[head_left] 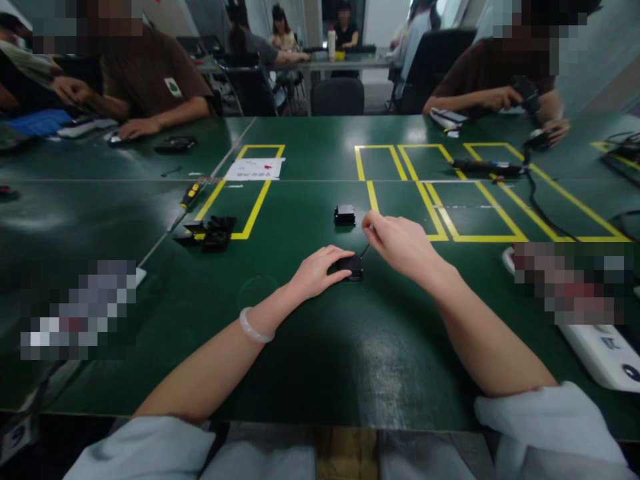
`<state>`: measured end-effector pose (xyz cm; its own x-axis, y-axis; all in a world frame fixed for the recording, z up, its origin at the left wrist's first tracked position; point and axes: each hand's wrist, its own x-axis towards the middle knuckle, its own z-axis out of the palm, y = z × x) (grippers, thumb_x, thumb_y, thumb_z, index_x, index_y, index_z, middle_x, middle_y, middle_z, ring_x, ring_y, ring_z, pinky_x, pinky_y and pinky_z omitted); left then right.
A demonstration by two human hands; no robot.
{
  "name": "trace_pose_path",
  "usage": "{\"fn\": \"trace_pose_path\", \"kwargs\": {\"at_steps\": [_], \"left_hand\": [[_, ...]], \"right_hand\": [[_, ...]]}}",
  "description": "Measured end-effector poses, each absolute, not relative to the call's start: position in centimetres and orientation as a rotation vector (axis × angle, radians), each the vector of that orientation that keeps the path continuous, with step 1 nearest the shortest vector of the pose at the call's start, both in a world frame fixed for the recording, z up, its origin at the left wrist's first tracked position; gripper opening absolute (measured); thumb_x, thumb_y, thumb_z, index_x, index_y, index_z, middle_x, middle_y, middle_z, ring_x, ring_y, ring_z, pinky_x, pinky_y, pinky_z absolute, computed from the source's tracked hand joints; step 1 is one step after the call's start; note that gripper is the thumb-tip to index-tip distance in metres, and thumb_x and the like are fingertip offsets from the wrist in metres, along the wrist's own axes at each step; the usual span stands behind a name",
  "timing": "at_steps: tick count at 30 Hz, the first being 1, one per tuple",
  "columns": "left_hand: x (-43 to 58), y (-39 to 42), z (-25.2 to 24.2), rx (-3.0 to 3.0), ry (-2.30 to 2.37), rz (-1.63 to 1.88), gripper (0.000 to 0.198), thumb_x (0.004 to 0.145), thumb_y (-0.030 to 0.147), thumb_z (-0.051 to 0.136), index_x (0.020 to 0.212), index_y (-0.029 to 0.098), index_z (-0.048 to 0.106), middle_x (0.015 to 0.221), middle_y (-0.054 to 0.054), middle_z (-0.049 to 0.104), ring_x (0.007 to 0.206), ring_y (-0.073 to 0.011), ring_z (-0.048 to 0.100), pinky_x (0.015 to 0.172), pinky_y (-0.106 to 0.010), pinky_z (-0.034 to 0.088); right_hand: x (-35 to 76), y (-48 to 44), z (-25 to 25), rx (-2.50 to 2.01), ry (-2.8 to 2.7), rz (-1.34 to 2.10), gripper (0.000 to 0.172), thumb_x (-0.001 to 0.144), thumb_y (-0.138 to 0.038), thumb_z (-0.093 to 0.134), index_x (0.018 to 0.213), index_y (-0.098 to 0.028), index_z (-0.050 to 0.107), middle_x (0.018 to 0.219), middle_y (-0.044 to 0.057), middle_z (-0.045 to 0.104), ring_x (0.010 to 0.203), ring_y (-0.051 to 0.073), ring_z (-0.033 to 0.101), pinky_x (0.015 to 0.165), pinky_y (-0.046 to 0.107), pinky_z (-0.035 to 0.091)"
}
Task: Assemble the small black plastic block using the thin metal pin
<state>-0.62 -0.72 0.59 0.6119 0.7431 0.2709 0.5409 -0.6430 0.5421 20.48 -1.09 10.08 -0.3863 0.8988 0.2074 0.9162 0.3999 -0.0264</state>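
Note:
My left hand (320, 270) rests on the table, its thumb and fingers closed round a small black block-like part (355, 268). Its fingers hide some of that part. Above and to the right, my right hand (403, 248) pinches a thin dark rod-like tool (365, 251). The tool slants down to the block's upper right corner; whether its tip touches cannot be made out. Just beyond the hands, a second small black block (345, 215) with a paler top sits on the green table (310, 347).
Several black parts (215, 233) lie to the left, near a yellow-and-black-handled tool (191, 195). A paper sheet (255, 169) covers part of a yellow tape outline. White devices flank me, one at the right (600, 353). A cabled black tool (487, 167) lies across the table, where people sit.

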Motion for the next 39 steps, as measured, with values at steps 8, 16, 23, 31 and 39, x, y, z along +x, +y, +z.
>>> {"fn": "trace_pose_path", "kwargs": {"at_steps": [8, 16, 23, 31, 39], "left_hand": [[-0.53, -0.76, 0.67, 2.429, 1.026, 0.678, 0.038, 0.095, 0.037, 0.056, 0.131, 0.023, 0.056, 0.119, -0.007, 0.061, 0.112, -0.0223, 0.058, 0.098, -0.036, 0.046], [-0.65, -0.68, 0.57, 2.422, 1.014, 0.686, 0.039, 0.096, 0.039, 0.055, 0.131, 0.023, 0.056, 0.12, -0.007, 0.06, 0.113, -0.0227, 0.058, 0.098, -0.036, 0.047], [-0.68, -0.63, 0.49, 2.426, 1.018, 0.677, 0.038, 0.096, 0.038, 0.055, 0.131, 0.023, 0.056, 0.121, -0.007, 0.06, 0.113, -0.0225, 0.057, 0.098, -0.036, 0.046], [-0.58, -0.68, 0.56, 2.426, 1.024, 0.677, 0.038, 0.095, 0.037, 0.056, 0.131, 0.023, 0.056, 0.12, -0.007, 0.061, 0.113, -0.0229, 0.058, 0.098, -0.037, 0.047], [-0.58, -0.68, 0.62, 2.424, 1.023, 0.677, 0.038, 0.095, 0.037, 0.056, 0.13, 0.023, 0.056, 0.12, -0.007, 0.061, 0.112, -0.0227, 0.058, 0.098, -0.037, 0.047]], "right_hand": [[20.49, -1.31, 10.05, -1.599, -2.424, -0.102, 0.029, 0.096, -0.03, 0.033, 0.111, -0.02, 0.056, 0.088, 0.006, 0.072, 0.074, 0.019, 0.064, 0.06, 0.028, 0.03], [20.44, -1.36, 10.51, -1.675, -2.449, -0.125, 0.032, 0.097, -0.031, 0.032, 0.105, -0.02, 0.062, 0.09, 0.009, 0.073, 0.077, 0.022, 0.066, 0.06, 0.029, 0.03], [20.43, -1.38, 10.16, -1.629, -2.428, -0.12, 0.032, 0.096, -0.029, 0.033, 0.118, -0.02, 0.055, 0.086, 0.006, 0.073, 0.073, 0.021, 0.066, 0.06, 0.029, 0.031], [20.39, -1.37, 10.4, -1.653, -2.461, -0.084, 0.03, 0.098, -0.032, 0.033, 0.112, -0.021, 0.056, 0.086, 0.006, 0.073, 0.07, 0.019, 0.063, 0.058, 0.028, 0.027], [20.43, -1.42, 10.01, -1.566, -2.424, -0.03, 0.029, 0.098, -0.035, 0.034, 0.116, -0.021, 0.052, 0.091, 0.006, 0.073, 0.073, 0.019, 0.064, 0.06, 0.028, 0.03]]}}
